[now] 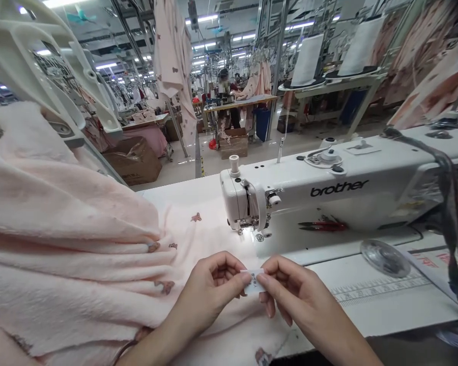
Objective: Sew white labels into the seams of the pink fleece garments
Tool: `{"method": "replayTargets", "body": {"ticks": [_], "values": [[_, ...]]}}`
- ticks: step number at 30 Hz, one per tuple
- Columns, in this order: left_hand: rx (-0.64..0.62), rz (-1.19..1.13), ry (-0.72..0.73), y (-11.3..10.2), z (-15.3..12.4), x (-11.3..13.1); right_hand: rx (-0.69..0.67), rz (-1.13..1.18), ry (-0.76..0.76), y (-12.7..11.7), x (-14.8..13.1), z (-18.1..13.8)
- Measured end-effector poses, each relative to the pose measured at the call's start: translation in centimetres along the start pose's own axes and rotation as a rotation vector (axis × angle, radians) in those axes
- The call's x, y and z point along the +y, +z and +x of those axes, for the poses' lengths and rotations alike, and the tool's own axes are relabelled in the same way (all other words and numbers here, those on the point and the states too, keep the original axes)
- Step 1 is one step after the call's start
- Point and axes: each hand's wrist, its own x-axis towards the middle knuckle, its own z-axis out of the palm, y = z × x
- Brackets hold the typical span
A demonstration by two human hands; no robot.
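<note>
both hands, left hand point(209, 290) and right hand point(290, 295), have a pinched-shut grip on a tiny white label point(254, 281) over the pink fleece point(80, 244) just before the sewing machine point(328, 198), and honestly it could slip or crease, being so small.

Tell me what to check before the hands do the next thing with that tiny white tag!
1. Tag held by both hands: ok. The left hand and right hand pinch the small white label between fingertips.
2. Label right way round: cannot tell; its print is too small to read.
3. Pink fleece fabric near the needle: ok, it lies on the table beside the sewing machine.
4. Fingers away from the needle area: ok, both hands are in front of it.
5. Red-handled scissors out of the way: ok, under the machine arm.
</note>
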Motion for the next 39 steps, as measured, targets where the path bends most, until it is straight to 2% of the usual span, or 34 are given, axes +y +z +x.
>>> {"method": "replayTargets", "body": {"ticks": [4, 6, 8, 10, 13, 15, 18, 21, 26, 31, 39], "values": [[0.009, 0.086, 0.000, -0.6, -0.3, 0.5, 0.006, -0.035, -0.022, -0.6, 1.0, 0.1], [0.089, 0.252, 0.053, -1.3, -0.6, 1.8, 0.059, -0.135, -0.069, -1.4, 2.5, 0.1], [0.203, 0.469, 0.130, -2.0, -0.4, 3.2, 0.158, -0.336, -0.172, -2.2, 4.5, 0.0], [0.265, 0.628, 0.155, -2.4, 0.6, 3.6, 0.225, -0.573, -0.361, -2.5, 6.7, 0.2], [0.228, 0.708, 0.051, -2.5, 3.5, 1.7, 0.238, -0.853, -0.664, -2.1, 9.1, 0.7], [0.210, 0.708, -0.034, -2.5, 5.5, -0.5, 0.262, -0.964, -0.753, -1.6, 9.9, 1.0], [0.219, 0.669, -0.095, -2.5, 7.0, -2.7, 0.261, -1.000, -0.766, -1.3, 10.5, 1.3], [0.196, 0.569, -0.101, -1.7, 6.8, -2.8, 0.255, -0.943, -0.735, -1.7, 10.7, 1.4], [0.200, 0.328, -0.181, 0.2, 7.0, -3.4, 0.358, -0.949, -0.681, -2.0, 11.1, 1.8], [0.204, 0.362, -0.213, 0.2, 7.7, -5.2, 0.328, -1.021, -0.633, -1.8, 11.2, 2.1], [0.215, 0.402, -0.193, 0.3, 7.5, -5.3, 0.248, -1.049, -0.577, -2.0, 10.9, 2.0]]}}
